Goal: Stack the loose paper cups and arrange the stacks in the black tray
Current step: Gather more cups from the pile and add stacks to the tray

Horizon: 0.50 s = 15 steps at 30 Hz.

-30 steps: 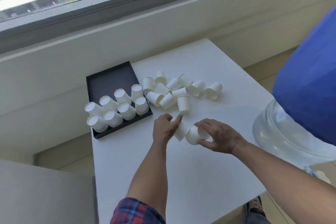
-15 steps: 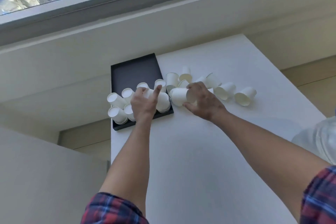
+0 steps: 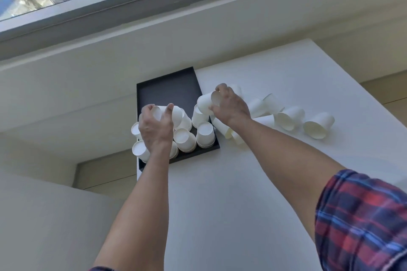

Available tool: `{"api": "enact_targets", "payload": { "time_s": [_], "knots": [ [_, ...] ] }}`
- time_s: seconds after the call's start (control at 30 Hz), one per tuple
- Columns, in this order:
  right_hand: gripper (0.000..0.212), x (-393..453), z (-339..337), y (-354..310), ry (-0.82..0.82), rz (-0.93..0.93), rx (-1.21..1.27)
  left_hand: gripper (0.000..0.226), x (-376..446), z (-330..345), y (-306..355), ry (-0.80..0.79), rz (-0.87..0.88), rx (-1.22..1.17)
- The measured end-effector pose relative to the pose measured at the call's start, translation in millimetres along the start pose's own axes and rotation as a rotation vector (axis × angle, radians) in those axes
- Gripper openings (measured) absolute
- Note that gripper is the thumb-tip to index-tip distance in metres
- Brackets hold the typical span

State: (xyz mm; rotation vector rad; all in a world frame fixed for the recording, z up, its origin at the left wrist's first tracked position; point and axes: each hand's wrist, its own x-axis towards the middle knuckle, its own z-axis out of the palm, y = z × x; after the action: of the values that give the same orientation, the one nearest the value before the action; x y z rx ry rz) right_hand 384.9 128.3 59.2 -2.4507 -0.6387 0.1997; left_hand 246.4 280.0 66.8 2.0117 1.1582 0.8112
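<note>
Cups fill both raised hands: left hand (image 3: 156, 126) grip curled around one cup (image 3: 170, 114), right hand (image 3: 229, 105) pinching another (image 3: 206, 102).

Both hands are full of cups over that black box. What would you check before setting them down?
1. Left hand holds its cup stack firmly: ok.
2. Right hand grips its cup: ok.
3. Free floor in the black tray, far half: ok.
4. Stacks already in the tray standing: ok.
5. Loose cups on the table all gathered: not ok.
6. Number of cups in each hand: cannot tell.
</note>
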Motion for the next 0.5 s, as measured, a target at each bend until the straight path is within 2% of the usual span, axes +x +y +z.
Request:
{"api": "enact_targets", "payload": {
  "time_s": [0.1, 0.3, 0.5],
  "knots": [
    [0.047, 13.0, 12.4, -0.4, -0.014, 0.011, -0.023, 0.059, 13.2, 3.1, -0.7, 0.014, 0.034, 0.042],
    [0.044, 27.1, 35.7, -0.7, -0.13, -0.072, 0.02, 0.058, 25.2, 12.6, -8.1, -0.057, 0.165, 0.133],
    [0.025, 28.6, 59.6, -0.6, -0.236, -0.163, -0.055, 0.058, 40.0, 4.2, -19.0, -0.019, 0.151, 0.181]
  ]
}}
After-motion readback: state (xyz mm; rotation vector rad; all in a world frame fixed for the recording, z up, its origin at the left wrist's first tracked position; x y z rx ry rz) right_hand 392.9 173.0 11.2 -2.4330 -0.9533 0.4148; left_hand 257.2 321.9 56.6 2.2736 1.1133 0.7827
